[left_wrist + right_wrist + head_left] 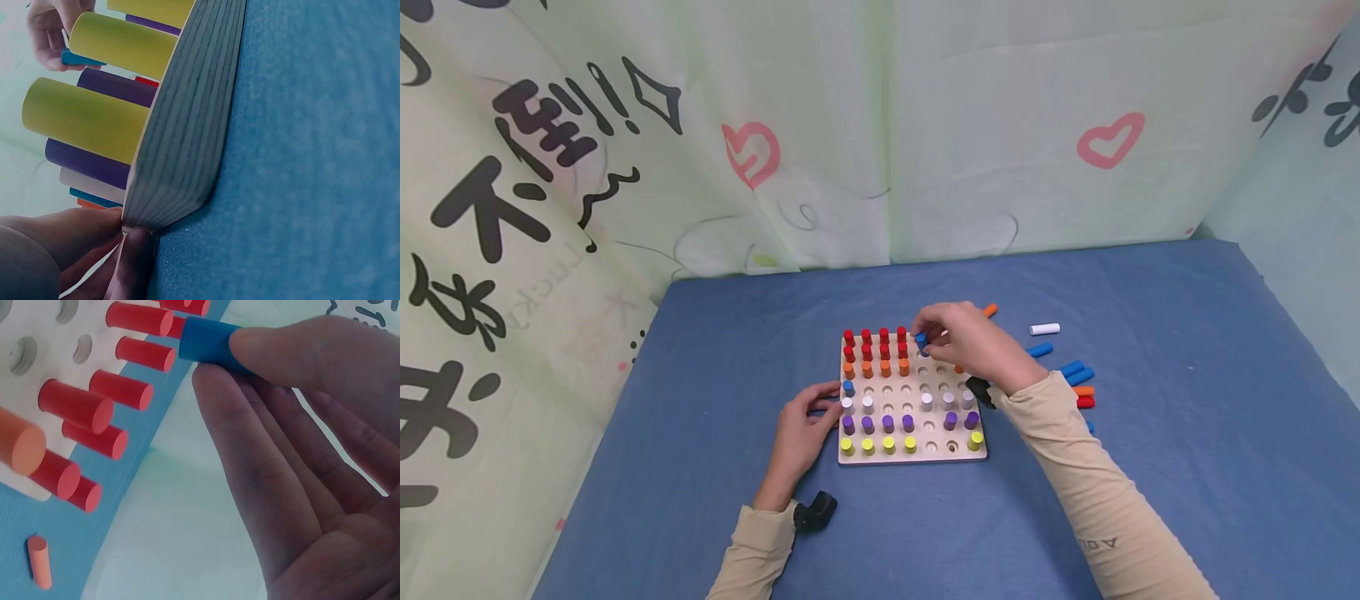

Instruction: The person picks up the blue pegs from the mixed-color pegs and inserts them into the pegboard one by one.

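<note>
A pale wooden pegboard (880, 461) lies on the blue-covered table, with rows of upright red, orange, white, purple and yellow pegs and some bare holes. One blue peg (848, 388) stands at its left edge. My right hand (962, 337) is over the board's back part, pinching another blue peg (209, 342) between thumb and fingers. That peg is tilted and clear of the holes in the right wrist view. My left hand (801, 429) holds the board's left edge, thumb and finger at the near corner in the left wrist view.
Loose pegs lie right of the board: a white peg (1045, 329), several blue pegs (1078, 375), an orange peg (1083, 391) and a red peg (1086, 402). Another orange peg (990, 310) lies behind the right hand. A pale printed curtain (985, 208) hangs behind the table.
</note>
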Demonstrator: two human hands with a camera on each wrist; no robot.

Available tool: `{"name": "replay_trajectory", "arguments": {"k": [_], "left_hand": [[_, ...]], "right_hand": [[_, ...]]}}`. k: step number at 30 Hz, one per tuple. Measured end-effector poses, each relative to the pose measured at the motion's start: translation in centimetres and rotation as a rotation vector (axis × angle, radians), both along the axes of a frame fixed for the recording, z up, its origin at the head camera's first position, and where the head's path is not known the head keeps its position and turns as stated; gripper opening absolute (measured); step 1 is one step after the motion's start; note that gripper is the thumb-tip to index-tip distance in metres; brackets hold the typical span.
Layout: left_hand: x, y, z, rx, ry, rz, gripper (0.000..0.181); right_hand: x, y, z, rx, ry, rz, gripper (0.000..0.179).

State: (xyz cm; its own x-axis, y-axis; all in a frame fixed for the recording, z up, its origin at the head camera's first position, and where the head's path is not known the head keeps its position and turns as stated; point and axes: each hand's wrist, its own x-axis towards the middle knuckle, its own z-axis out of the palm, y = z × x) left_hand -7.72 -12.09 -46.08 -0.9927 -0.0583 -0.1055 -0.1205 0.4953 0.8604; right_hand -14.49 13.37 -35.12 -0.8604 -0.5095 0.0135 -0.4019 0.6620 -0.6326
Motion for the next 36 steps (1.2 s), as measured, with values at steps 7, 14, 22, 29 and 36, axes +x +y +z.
{"name": "replay_trajectory", "arguments": {"k": [7, 14, 22, 29, 36], "left_hand": [[-0.1, 0.0, 0.0, -0.002, 0.005, -0.001, 0.035], [-0.1, 0.0, 0.0, -0.005, -0.006, 0.006, 0.036], [0.0, 0.0, 0.1, 0.0, -0.004, 0.005, 0.035], [0.0, 0.0, 0.1, 0.001, -0.009, 0.006, 0.035], [0.0, 0.0, 0.1, -0.001, -0.011, 0.003, 0.035]], "right_hand": [[0.0, -0.8, 0.0, 0.021, 0.003, 0.006, 0.022], [0.1, -1.4, -0.2, 0.0, -0.017, 0.023, 0.023], [0.3, -2.1, -0.1, -0.004, -0.025, 0.031, 0.022], [0.3, -2.8, -0.3, 0.003, -0.05, 0.034, 0.022], [0.3, -3.2, -0.7, -0.035, -0.054, 0.062, 0.019]]}}
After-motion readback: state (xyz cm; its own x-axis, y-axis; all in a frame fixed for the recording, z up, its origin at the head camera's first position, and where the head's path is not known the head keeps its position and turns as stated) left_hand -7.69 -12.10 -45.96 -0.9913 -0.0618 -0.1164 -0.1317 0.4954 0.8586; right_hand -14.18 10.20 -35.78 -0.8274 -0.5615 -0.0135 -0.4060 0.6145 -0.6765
